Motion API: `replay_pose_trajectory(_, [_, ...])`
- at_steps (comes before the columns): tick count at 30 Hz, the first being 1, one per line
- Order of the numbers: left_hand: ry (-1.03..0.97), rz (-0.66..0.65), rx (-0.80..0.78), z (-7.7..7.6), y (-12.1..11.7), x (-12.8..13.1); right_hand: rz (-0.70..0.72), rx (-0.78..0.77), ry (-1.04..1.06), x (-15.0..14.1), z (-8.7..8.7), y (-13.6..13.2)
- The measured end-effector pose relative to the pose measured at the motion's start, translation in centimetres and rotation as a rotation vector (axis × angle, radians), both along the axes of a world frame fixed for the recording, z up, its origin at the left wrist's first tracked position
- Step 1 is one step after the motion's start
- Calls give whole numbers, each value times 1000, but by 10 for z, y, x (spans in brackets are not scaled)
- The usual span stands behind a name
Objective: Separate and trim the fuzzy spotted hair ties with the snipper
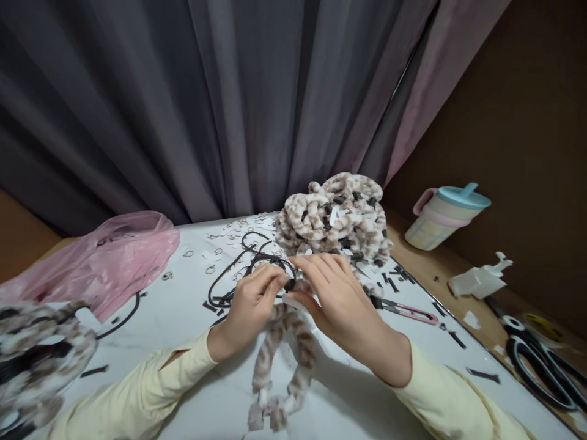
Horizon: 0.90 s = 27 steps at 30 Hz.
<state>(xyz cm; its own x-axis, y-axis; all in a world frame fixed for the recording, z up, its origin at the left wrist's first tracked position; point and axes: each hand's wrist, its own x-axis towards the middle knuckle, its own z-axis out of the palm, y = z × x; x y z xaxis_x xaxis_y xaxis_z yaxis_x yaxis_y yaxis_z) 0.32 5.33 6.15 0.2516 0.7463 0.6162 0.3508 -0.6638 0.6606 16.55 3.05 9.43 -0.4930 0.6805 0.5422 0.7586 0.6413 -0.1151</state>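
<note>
At the middle of the table both my hands meet at the top of a fuzzy brown-and-white plush loop (pixel 263 360). My left hand (pixel 252 305) is closed, thumb and forefinger pinching a small piece of black cord (pixel 289 285). Opposite it, my right hand (pixel 337 305) arches over the loop's upper end, its thumb and fingers on the plush; the exact grip is partly hidden. Behind my left hand lies a loose coil of black cord (pixel 215 278). Pink-handled snips (pixel 413 311) lie just right of my right hand.
Many plush loops (pixel 339 214) are heaped at the back, more plush pieces (pixel 41 360) at left beside a pink plastic bag (pixel 119 263). Metal rings (pixel 210 269) and cord scraps are scattered. A lidded cup (pixel 443 223), white bottle (pixel 477 281) and large scissors (pixel 541 366) stand or lie right.
</note>
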Motion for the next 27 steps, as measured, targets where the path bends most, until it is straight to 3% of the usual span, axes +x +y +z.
replay_pose_trajectory(5, [-77, 57, -402, -8, 8, 1, -54, 31, 83, -6, -6, -9])
replay_pose_trajectory(8, [-191, 52, -555, -13, 17, 0, -81, -132, -8, -12, -12, -13])
replay_pose_trajectory(11, [-252, 38, -611, -19, 23, 0, -225, -298, -167, -18, -18, -10])
replay_pose_trajectory(13, [-263, 40, -631, -21, 24, 0, -254, -410, -132, -22, -23, -6])
replay_pose_trajectory(15, [-271, 42, -634, -21, 23, 1, -193, -575, 82, -25, -30, 0])
replay_pose_trajectory(19, [-266, 52, -604, -18, 20, 1, -10, -1059, 760, -32, -46, 8])
replay_pose_trajectory(21, [-254, 51, -587, -17, 20, 2, 14, -1196, 966, -35, -53, 10])
replay_pose_trajectory(27, [-208, 51, -547, -14, 17, 4, -31, -1109, 1131, -42, -63, 11])
